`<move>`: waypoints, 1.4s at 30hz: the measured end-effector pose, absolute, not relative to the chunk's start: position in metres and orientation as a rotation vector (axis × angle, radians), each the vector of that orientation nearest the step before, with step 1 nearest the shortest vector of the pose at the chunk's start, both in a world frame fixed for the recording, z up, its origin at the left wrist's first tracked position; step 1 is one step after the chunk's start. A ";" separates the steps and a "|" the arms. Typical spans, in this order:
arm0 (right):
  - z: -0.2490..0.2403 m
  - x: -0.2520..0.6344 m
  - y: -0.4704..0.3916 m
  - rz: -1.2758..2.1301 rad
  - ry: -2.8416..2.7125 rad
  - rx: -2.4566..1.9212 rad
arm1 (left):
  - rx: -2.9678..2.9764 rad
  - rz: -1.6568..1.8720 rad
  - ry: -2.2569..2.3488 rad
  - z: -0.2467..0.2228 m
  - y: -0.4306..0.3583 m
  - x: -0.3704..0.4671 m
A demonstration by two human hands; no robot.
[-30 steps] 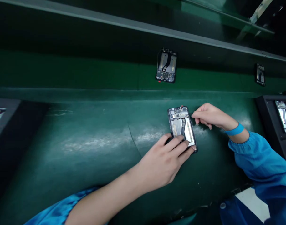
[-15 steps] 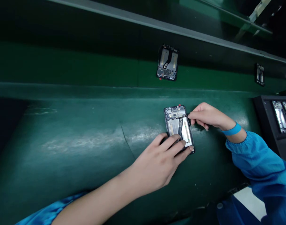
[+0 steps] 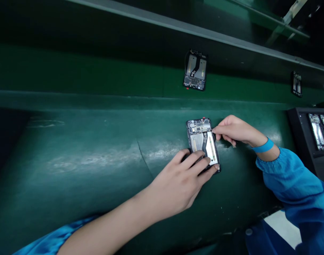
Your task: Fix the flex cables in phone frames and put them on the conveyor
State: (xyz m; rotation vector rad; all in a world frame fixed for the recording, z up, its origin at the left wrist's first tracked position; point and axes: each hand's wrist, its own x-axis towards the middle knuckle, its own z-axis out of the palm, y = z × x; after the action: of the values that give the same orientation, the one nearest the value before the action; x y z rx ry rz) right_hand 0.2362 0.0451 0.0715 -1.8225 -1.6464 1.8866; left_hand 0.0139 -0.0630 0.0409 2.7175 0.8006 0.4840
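An opened phone (image 3: 200,133) lies on the green mat with its circuit board and silvery battery bay exposed and a small red tab at its top edge. Over its lower end are the fingers of my left hand (image 3: 184,182), which grips it by the sides; the thumb is mostly hidden. At the phone's upper right edge, my right hand (image 3: 229,131) is closed in a pinch. A thin dark cable runs along that edge to the fingertips, its end hidden by them.
On the raised green strip behind lie another opened phone (image 3: 195,71) and, farther right, a smaller-looking one (image 3: 296,84). A black tray (image 3: 297,124) holding phone units (image 3: 318,131) stands at the right. A grey rail (image 3: 178,26) crosses the back.
The opened phones on the back strip have shifted slightly to the right. My right fingertips have moved a touch closer to the phone's edge; my left hand keeps its hold.
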 end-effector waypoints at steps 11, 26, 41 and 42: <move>0.073 0.235 0.047 1.897 -1.710 -1.887 | 2.712 0.468 0.812 0.037 -0.064 0.013; 0.078 0.241 0.025 2.022 -1.857 -1.830 | 2.721 0.439 0.804 0.036 -0.064 0.013; 0.080 0.250 -0.014 2.069 -1.903 -1.897 | 2.746 0.516 0.799 0.035 -0.064 0.013; 0.080 0.251 -0.015 2.062 -1.909 -1.898 | 2.746 0.522 0.797 0.035 -0.064 0.013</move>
State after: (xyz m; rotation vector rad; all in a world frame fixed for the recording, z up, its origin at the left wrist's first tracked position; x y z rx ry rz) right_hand 0.2512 -0.0154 0.0803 -1.8979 -1.9088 2.0624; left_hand 0.0127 -0.0642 0.0346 2.7460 0.7970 0.5224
